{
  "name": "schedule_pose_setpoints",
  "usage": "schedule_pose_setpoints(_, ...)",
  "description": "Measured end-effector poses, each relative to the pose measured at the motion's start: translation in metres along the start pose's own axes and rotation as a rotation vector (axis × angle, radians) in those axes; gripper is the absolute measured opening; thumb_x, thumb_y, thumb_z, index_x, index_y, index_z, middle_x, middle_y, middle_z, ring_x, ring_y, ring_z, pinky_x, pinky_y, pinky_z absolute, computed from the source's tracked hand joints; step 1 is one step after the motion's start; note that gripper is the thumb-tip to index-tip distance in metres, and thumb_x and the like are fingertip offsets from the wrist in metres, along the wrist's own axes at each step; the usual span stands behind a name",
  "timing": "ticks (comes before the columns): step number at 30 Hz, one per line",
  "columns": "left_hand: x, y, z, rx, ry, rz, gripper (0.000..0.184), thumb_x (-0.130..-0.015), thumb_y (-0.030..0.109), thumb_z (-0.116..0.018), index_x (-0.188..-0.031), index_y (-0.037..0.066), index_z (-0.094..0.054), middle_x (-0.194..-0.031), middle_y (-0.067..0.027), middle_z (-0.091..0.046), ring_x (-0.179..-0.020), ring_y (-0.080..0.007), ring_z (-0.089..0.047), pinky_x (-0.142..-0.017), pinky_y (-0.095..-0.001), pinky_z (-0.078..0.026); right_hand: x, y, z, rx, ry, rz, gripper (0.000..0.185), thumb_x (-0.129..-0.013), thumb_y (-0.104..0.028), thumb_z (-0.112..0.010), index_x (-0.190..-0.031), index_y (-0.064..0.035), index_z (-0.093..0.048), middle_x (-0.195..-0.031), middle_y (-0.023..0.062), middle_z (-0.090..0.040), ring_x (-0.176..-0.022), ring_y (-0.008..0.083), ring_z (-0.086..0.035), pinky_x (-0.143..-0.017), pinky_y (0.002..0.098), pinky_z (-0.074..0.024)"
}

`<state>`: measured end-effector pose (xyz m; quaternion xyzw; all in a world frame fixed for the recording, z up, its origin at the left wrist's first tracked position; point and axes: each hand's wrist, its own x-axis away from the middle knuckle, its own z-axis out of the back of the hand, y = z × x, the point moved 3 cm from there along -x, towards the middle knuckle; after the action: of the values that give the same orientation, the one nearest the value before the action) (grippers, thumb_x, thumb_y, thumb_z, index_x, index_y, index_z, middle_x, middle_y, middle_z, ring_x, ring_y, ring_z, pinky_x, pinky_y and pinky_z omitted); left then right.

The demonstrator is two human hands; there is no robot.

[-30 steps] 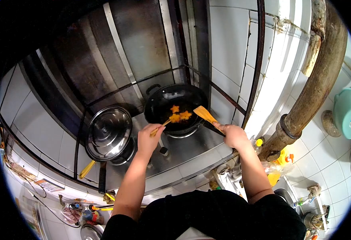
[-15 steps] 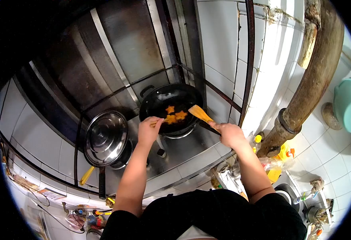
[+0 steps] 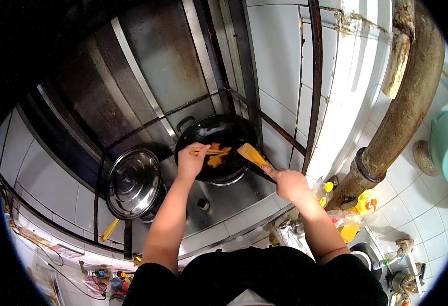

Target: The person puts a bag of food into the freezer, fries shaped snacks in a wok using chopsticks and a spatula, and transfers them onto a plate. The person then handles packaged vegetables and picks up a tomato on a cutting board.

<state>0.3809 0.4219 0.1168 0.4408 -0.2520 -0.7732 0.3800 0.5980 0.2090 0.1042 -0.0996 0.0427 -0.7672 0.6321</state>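
Observation:
A black wok [image 3: 226, 127] sits on the stove with several orange-brown fried pieces [image 3: 215, 160] inside, near its middle. My left hand [image 3: 191, 160] is closed around chopsticks [image 3: 211, 151], whose tips reach over the pieces. Whether the tips grip a piece is too small to tell. At the wok's right side, my right hand [image 3: 289, 182] is wrapped round a wooden spatula [image 3: 252, 154], its flat blade raised over the wok rim. The wok's dark handle runs beneath the spatula and reaches my right hand.
Left of the wok stands a pan with a shiny metal lid [image 3: 133, 183]. A dark metal frame [image 3: 313, 81] surrounds the stove [image 3: 224, 204]. Bottles [image 3: 327, 187] stand to the right, below a thick brown pipe [image 3: 407, 112]. A green basin [image 3: 446, 145] hangs at the far right.
My left hand has moved up and over the wok's left part, and the chopsticks now lie across the pieces. The pieces have shifted in the wok. The view has shifted slightly.

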Motion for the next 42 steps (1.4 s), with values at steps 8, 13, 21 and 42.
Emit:
schedule_pose_setpoints(8, -0.044, -0.037, -0.004, -0.208, 0.075, 0.045, 0.022, -0.083, 0.023, -0.073, -0.087, 0.002, -0.071, -0.083, -0.0164, -0.07, -0.077, -0.0292, -0.069, -0.071, -0.0337, -0.053, 0.001, 0.003, 0.001, -0.039, 0.053, 0.046, 0.056, -0.086, -0.019, -0.058, -0.14, -0.0168, -0.044, -0.108, 0.0173, -0.064, -0.089, 0.0335, -0.067, -0.074, 0.0432, -0.0548)
schedule_pose_setpoints(13, -0.033, -0.032, -0.013, -0.158, 0.048, 0.112, 0.024, -0.084, 0.024, -0.072, -0.088, 0.0, -0.07, -0.084, -0.0165, -0.07, -0.077, -0.028, -0.069, -0.072, -0.0334, -0.052, 0.002, 0.001, -0.005, 0.016, 0.08, 0.041, 0.054, -0.088, -0.021, -0.059, -0.14, -0.0156, -0.045, -0.108, 0.0153, -0.063, -0.086, 0.0304, -0.068, -0.071, 0.0416, -0.0551)
schedule_pose_setpoints(21, 0.011, -0.013, 0.0, 0.234, -0.163, 0.164, 0.022, -0.086, 0.022, -0.072, -0.087, 0.0, -0.069, -0.071, -0.0056, -0.067, -0.065, -0.0108, -0.062, -0.064, -0.0253, -0.049, 0.008, -0.001, -0.024, 0.119, 0.305, 0.04, 0.053, -0.086, -0.023, -0.062, -0.137, -0.0164, -0.049, -0.11, 0.0108, -0.061, -0.088, 0.0281, -0.067, -0.071, 0.0383, -0.0553)
schedule_pose_setpoints(42, 0.077, -0.001, 0.062, 0.036, 0.128, -0.272, 0.015, -0.085, 0.018, -0.071, -0.088, 0.004, -0.069, -0.086, -0.0128, -0.067, -0.078, -0.0306, -0.066, -0.071, -0.0349, -0.051, 0.011, -0.009, -0.025, 0.182, 0.385, 0.068, 0.042, -0.091, -0.022, -0.054, -0.132, -0.0157, -0.053, -0.109, 0.0104, -0.063, -0.086, 0.0301, -0.066, -0.074, 0.0405, -0.0543)
